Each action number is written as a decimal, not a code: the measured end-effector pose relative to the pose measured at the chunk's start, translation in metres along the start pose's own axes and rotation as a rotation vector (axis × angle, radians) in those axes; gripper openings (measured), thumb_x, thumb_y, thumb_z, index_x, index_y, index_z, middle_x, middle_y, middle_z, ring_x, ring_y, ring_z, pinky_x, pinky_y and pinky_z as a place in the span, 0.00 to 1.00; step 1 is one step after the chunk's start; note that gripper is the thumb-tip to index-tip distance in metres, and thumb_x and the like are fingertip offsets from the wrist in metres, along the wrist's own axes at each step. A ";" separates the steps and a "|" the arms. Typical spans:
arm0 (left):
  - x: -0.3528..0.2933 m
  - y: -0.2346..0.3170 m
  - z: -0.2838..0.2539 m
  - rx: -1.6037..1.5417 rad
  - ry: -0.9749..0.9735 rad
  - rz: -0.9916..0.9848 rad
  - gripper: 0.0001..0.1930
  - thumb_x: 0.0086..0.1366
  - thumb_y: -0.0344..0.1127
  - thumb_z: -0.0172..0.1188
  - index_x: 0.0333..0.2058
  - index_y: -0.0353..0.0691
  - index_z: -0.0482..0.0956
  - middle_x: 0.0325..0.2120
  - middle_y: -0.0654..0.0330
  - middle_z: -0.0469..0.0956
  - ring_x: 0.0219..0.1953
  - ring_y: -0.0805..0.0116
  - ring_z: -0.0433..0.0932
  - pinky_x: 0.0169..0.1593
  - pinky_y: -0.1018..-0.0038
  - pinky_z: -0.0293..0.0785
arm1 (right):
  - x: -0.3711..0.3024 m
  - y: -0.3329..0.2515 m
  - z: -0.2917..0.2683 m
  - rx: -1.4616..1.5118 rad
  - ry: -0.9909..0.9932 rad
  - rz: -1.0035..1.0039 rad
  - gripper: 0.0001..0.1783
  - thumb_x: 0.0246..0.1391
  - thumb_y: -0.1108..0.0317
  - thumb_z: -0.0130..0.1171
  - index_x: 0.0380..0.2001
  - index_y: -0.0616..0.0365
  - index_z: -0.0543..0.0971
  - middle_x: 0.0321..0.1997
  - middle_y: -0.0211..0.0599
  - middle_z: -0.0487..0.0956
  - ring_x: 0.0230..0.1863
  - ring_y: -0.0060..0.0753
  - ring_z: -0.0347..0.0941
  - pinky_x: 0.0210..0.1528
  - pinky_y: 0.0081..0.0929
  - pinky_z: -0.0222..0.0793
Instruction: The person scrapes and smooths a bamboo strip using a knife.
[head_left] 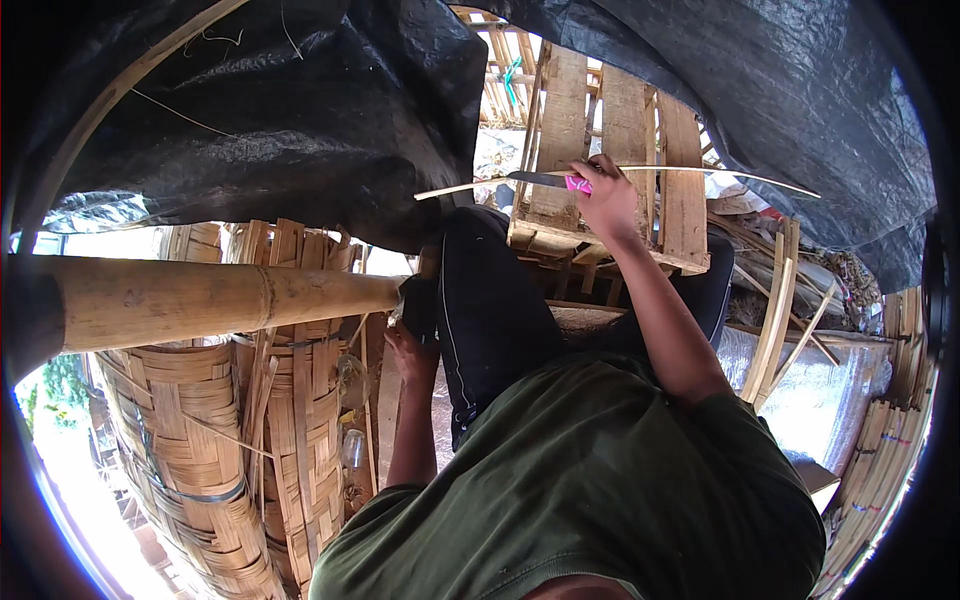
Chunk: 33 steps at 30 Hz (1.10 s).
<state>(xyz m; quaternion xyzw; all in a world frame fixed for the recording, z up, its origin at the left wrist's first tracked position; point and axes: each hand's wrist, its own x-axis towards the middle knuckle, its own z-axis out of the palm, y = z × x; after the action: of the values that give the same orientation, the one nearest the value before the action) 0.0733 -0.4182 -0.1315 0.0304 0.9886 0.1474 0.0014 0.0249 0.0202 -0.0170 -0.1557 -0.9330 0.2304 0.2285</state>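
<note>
My right hand [607, 205] is closed around the pink handle of a knife [540, 179], its dark blade pointing left. A long thin bamboo strip [735, 173] crosses behind the blade and runs past my fingers on both sides; whether they grip it too is unclear. Both are above a slatted wooden crate [560, 125] in front of my knees. Down at the left, my left hand [410, 352] is beside my leg, under the end of a thick bamboo pole [220, 298]. Its fingers are partly hidden by something dark, so what they touch does not show.
Tall woven bamboo baskets [185, 430] stand at the left. Black plastic sheeting [300, 120] hangs across the far left, with more sheeting [800, 110] at the far right. Split bamboo pieces [775, 310] lean at my right, near bundled strips [880, 470].
</note>
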 end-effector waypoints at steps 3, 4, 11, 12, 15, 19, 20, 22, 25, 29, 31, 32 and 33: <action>-0.005 -0.008 0.009 -0.015 -0.020 -0.020 0.47 0.47 0.37 0.75 0.62 0.32 0.56 0.56 0.32 0.60 0.60 0.31 0.61 0.62 0.49 0.66 | 0.001 0.000 0.000 0.004 0.016 -0.017 0.23 0.40 0.73 0.65 0.44 0.40 0.85 0.44 0.33 0.78 0.41 0.42 0.80 0.43 0.36 0.80; -0.005 -0.010 0.009 -0.038 -0.068 -0.048 0.47 0.48 0.37 0.74 0.63 0.33 0.56 0.57 0.33 0.60 0.60 0.32 0.61 0.62 0.49 0.66 | 0.001 -0.001 0.000 0.008 0.004 -0.007 0.23 0.40 0.73 0.65 0.44 0.40 0.85 0.44 0.33 0.78 0.42 0.42 0.80 0.43 0.37 0.80; 0.004 0.002 -0.014 0.176 -0.126 -0.042 0.45 0.51 0.40 0.73 0.63 0.37 0.57 0.59 0.40 0.61 0.62 0.36 0.61 0.62 0.50 0.67 | 0.004 -0.001 0.003 0.010 0.028 -0.009 0.23 0.40 0.72 0.65 0.43 0.40 0.85 0.42 0.34 0.79 0.39 0.42 0.81 0.41 0.37 0.80; 0.011 0.008 -0.023 0.182 -0.201 -0.062 0.40 0.53 0.38 0.71 0.61 0.37 0.61 0.58 0.40 0.64 0.61 0.37 0.64 0.61 0.51 0.68 | 0.004 -0.001 0.004 0.011 0.032 -0.008 0.23 0.40 0.72 0.65 0.43 0.40 0.85 0.42 0.34 0.79 0.39 0.42 0.81 0.41 0.37 0.80; 0.042 0.057 -0.054 -0.083 -0.183 0.021 0.28 0.57 0.33 0.67 0.56 0.35 0.70 0.55 0.42 0.69 0.58 0.41 0.70 0.59 0.55 0.71 | 0.004 0.006 0.004 -0.005 0.065 -0.020 0.21 0.41 0.71 0.66 0.42 0.39 0.86 0.42 0.34 0.79 0.38 0.42 0.81 0.40 0.37 0.80; 0.071 0.205 -0.138 -0.507 0.097 0.569 0.16 0.62 0.22 0.56 0.49 0.34 0.77 0.49 0.45 0.75 0.53 0.45 0.75 0.56 0.59 0.72 | 0.002 -0.001 -0.006 0.058 0.022 0.018 0.19 0.42 0.72 0.65 0.41 0.41 0.85 0.43 0.34 0.80 0.40 0.43 0.81 0.41 0.37 0.79; 0.075 0.228 -0.141 -0.532 0.190 0.705 0.17 0.62 0.21 0.55 0.50 0.35 0.77 0.50 0.45 0.75 0.54 0.45 0.74 0.56 0.60 0.72 | 0.003 -0.005 -0.012 0.099 -0.021 0.027 0.19 0.43 0.73 0.65 0.41 0.43 0.85 0.43 0.34 0.81 0.40 0.43 0.81 0.42 0.37 0.79; 0.083 0.265 -0.136 -0.670 0.238 0.746 0.20 0.62 0.20 0.53 0.55 0.33 0.73 0.52 0.42 0.72 0.57 0.42 0.71 0.60 0.57 0.68 | 0.005 -0.011 -0.025 0.100 -0.057 0.070 0.16 0.45 0.72 0.64 0.40 0.43 0.85 0.43 0.35 0.81 0.39 0.46 0.81 0.42 0.39 0.78; 0.115 0.302 -0.107 -0.462 0.232 0.774 0.35 0.65 0.26 0.55 0.68 0.28 0.50 0.59 0.36 0.65 0.61 0.35 0.64 0.66 0.48 0.57 | 0.008 -0.010 -0.029 0.172 -0.180 0.163 0.11 0.49 0.71 0.62 0.37 0.48 0.85 0.41 0.42 0.81 0.40 0.54 0.79 0.41 0.44 0.76; 0.135 0.322 -0.070 -0.541 -0.050 0.771 0.47 0.62 0.34 0.64 0.71 0.35 0.42 0.56 0.39 0.70 0.56 0.38 0.69 0.62 0.52 0.64 | -0.002 0.027 -0.037 0.104 -0.009 0.173 0.14 0.48 0.73 0.60 0.39 0.48 0.85 0.42 0.50 0.81 0.37 0.60 0.79 0.41 0.47 0.77; 0.138 0.321 -0.066 -0.456 -0.084 0.744 0.42 0.61 0.33 0.64 0.70 0.38 0.50 0.52 0.43 0.73 0.53 0.41 0.72 0.58 0.54 0.67 | -0.009 0.035 -0.063 0.103 0.104 0.236 0.15 0.48 0.75 0.59 0.40 0.49 0.85 0.43 0.51 0.81 0.37 0.59 0.79 0.41 0.47 0.77; 0.140 0.318 -0.065 -0.367 -0.112 0.698 0.38 0.60 0.32 0.65 0.68 0.41 0.59 0.48 0.46 0.76 0.50 0.44 0.74 0.55 0.56 0.70 | -0.013 0.038 -0.081 0.110 0.204 0.287 0.16 0.48 0.77 0.59 0.41 0.50 0.85 0.43 0.51 0.80 0.36 0.59 0.79 0.40 0.47 0.77; 0.153 0.303 -0.056 -0.377 -0.026 0.811 0.29 0.59 0.31 0.65 0.61 0.41 0.69 0.44 0.50 0.78 0.47 0.47 0.76 0.52 0.57 0.71 | -0.014 0.033 -0.104 0.058 0.229 0.286 0.17 0.47 0.79 0.59 0.41 0.51 0.84 0.42 0.50 0.80 0.36 0.58 0.79 0.39 0.46 0.77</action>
<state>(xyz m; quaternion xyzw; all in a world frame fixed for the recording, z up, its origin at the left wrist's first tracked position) -0.0616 -0.1364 0.0116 0.4166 0.8525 0.3133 -0.0386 0.0948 0.0803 0.0438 -0.3053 -0.8622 0.2683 0.3024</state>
